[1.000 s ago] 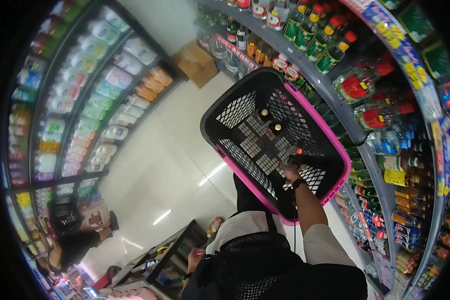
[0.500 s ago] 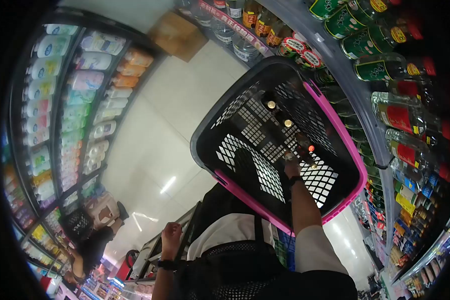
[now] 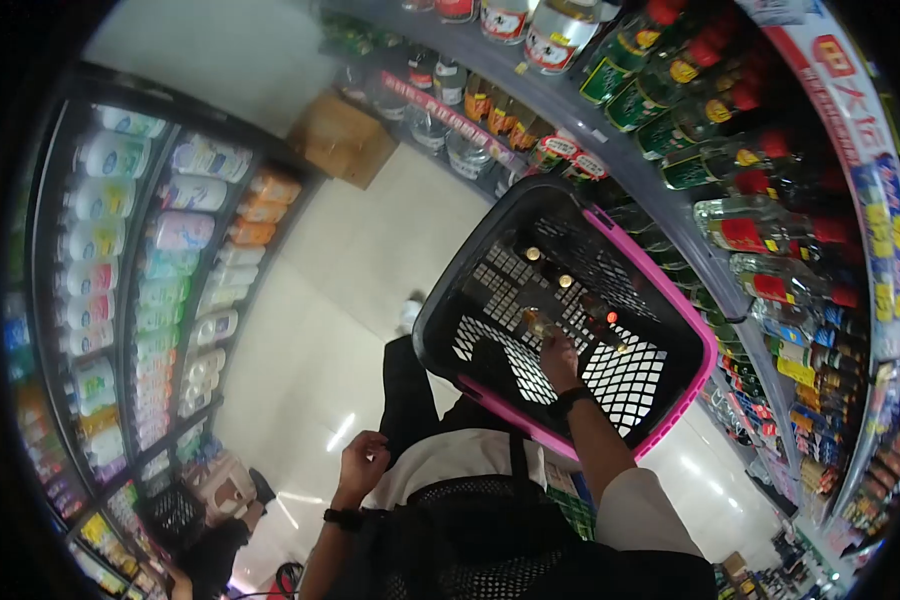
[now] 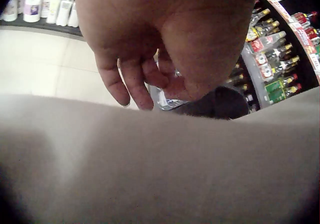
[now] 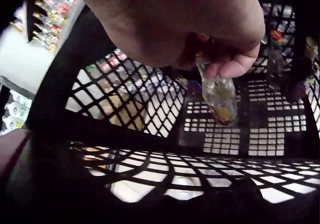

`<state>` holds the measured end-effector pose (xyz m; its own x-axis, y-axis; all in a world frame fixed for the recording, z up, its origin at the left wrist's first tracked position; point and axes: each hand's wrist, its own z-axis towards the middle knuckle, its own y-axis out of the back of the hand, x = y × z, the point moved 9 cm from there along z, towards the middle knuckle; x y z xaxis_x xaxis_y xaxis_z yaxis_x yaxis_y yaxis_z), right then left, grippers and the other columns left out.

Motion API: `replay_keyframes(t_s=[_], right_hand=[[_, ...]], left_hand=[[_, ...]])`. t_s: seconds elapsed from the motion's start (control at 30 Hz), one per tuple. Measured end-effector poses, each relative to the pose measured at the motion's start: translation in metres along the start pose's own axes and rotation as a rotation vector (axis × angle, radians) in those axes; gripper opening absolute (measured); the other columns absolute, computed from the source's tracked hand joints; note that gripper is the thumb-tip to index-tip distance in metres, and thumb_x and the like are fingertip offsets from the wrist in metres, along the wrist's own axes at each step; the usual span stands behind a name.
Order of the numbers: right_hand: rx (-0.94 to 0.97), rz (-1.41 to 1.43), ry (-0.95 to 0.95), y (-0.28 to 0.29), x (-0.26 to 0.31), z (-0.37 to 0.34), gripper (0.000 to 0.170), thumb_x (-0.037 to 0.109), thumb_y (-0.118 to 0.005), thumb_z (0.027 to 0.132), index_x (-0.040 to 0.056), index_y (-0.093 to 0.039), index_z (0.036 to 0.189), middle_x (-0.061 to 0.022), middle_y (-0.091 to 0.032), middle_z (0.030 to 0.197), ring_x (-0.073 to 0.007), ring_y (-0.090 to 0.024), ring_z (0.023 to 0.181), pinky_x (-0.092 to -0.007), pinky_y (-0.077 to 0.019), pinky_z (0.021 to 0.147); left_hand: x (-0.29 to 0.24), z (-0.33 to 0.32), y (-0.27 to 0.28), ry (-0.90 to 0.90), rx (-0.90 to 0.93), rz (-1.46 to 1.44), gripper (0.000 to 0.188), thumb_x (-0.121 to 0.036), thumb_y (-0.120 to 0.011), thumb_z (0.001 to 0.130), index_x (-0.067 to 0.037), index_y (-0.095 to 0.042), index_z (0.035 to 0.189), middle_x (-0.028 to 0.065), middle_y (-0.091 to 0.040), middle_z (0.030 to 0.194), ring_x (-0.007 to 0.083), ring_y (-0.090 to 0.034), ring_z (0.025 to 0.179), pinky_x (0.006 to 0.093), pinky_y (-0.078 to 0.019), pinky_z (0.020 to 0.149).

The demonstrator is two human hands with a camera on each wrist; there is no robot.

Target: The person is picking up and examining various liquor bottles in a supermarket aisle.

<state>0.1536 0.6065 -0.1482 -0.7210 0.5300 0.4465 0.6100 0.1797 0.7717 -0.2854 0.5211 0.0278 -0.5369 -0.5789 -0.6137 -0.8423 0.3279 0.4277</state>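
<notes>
A black mesh basket (image 3: 705, 345) with a pink rim is seen from above in the head view. Inside it, my right hand (image 3: 560, 358) grips a small clear glass bottle (image 5: 220, 101) by its upper part, its base hanging over the basket's mesh floor in the right wrist view. Several other bottles are in the basket, among them one with a red cap (image 3: 611, 317) and two with gold caps (image 3: 533, 254). My left hand (image 3: 366, 455) hangs in front of my body, holding nothing, its fingers loosely curled in the left wrist view (image 4: 160, 48).
Shelves of bottles (image 3: 750, 235) curve along the right. Shelves of white and coloured bottles (image 3: 100, 240) line the left. A cardboard box (image 3: 345, 140) sits on the floor at the back. Another person with a basket is at the lower left (image 3: 210, 560).
The clear bottle in my right hand has moved left over the basket floor and now shows more plainly. My left hand has risen into fuller view from near my side.
</notes>
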Motion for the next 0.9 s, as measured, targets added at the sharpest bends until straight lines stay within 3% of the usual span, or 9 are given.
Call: replay_keyframes(t_s=[0.07,0.2,0.27,0.4,0.5,0.6,0.67,0.73,0.9], right_hand=[[-0.153,0.035,0.043,0.035,0.045,-0.020,0.018,0.012,-0.057,0.089,0.0079,-0.060,0.107,-0.0228,-0.063,0.082,-0.0429,-0.061,0.079,-0.0519,-0.0517,0.074],[-0.286,0.015,0.019,0.099,0.117,-0.064,0.017,0.014,-0.060,0.090,0.0082,-0.060,0.106,-0.0225,-0.062,0.086,-0.0415,-0.061,0.083,-0.0507,-0.0518,0.072],[-0.280,0.046,0.010,0.121,0.150,-0.089,0.015,0.014,-0.063,0.090,0.0087,-0.060,0.104,-0.0195,-0.060,0.084,-0.0390,-0.060,0.082,-0.0484,-0.0517,0.069],[-0.481,0.034,0.164,0.168,0.207,-0.133,0.011,0.012,-0.063,0.091,0.0079,-0.061,0.101,-0.0167,-0.057,0.084,-0.0360,-0.058,0.071,-0.0463,-0.0507,0.061],[-0.617,0.079,0.150,0.210,0.240,-0.167,0.021,0.010,-0.063,0.090,0.0092,-0.063,0.111,-0.0158,-0.055,0.083,-0.0350,-0.058,0.070,-0.0446,-0.0496,0.059],[-0.701,0.117,0.153,0.252,0.258,-0.199,0.036,0.007,-0.065,0.087,0.0103,-0.062,0.123,-0.0152,-0.052,0.083,-0.0324,-0.058,0.068,-0.0432,-0.0485,0.059],[-0.742,0.180,0.184,0.272,0.266,-0.223,0.038,0.006,-0.067,0.084,0.0112,-0.063,0.121,-0.0146,-0.051,0.082,-0.0310,-0.058,0.067,-0.0421,-0.0484,0.057],[-0.796,0.123,0.263,0.287,0.273,-0.239,0.040,0.008,-0.071,0.077,0.0135,-0.064,0.116,-0.0121,-0.050,0.080,-0.0300,-0.055,0.063,-0.0411,-0.0473,0.053],[-0.830,0.053,0.350,0.301,0.261,-0.288,0.052,0.014,-0.076,0.075,0.0193,-0.063,0.125,-0.0055,-0.043,0.076,-0.0222,-0.052,0.060,-0.0352,-0.0469,0.053]], left_hand=[[-0.030,0.025,0.018,-0.136,0.026,0.079,0.019,-0.004,-0.063,0.080,-0.002,-0.066,0.098,0.0109,-0.068,0.084,0.0203,-0.068,0.075,0.0317,-0.0546,0.068],[-0.099,0.069,0.050,-0.401,0.131,0.075,0.018,-0.003,-0.063,0.080,-0.001,-0.065,0.098,0.0140,-0.068,0.090,0.0220,-0.069,0.077,0.0330,-0.0546,0.069],[-0.126,0.087,0.063,-0.414,0.184,0.106,0.020,-0.002,-0.063,0.080,-0.001,-0.064,0.100,0.0132,-0.066,0.091,0.0226,-0.068,0.080,0.0331,-0.0541,0.071],[-0.200,0.095,0.063,-0.793,0.328,0.201,0.022,-0.002,-0.064,0.080,-0.004,-0.063,0.102,0.0122,-0.061,0.089,0.0269,-0.064,0.079,0.0344,-0.0519,0.070],[-0.246,0.089,0.043,-0.930,0.458,0.223,0.018,-0.003,-0.063,0.081,-0.004,-0.062,0.099,0.0124,-0.060,0.088,0.0301,-0.063,0.078,0.0364,-0.0518,0.069],[-0.296,0.070,0.015,-1.105,0.484,0.267,0.031,-0.013,-0.070,0.082,-0.005,-0.061,0.112,0.0139,-0.060,0.102,0.0315,-0.062,0.093,0.0396,-0.0517,0.082],[-0.319,0.055,-0.009,-1.166,0.486,0.332,0.072,-0.021,-0.079,0.077,-0.006,-0.045,0.139,0.0199,-0.049,0.130,0.0372,-0.049,0.121,0.0433,-0.0439,0.102],[-0.339,0.039,-0.040,-1.302,0.477,0.345,0.082,-0.023,-0.082,0.074,-0.004,-0.041,0.142,0.0198,-0.044,0.137,0.0376,-0.046,0.126,0.0447,-0.0409,0.106],[-0.335,-0.007,-0.122,-1.616,0.859,0.334,0.074,-0.015,-0.078,0.076,-0.006,-0.043,0.140,0.0136,-0.047,0.139,0.0356,-0.046,0.127,0.0434,-0.0420,0.106]])
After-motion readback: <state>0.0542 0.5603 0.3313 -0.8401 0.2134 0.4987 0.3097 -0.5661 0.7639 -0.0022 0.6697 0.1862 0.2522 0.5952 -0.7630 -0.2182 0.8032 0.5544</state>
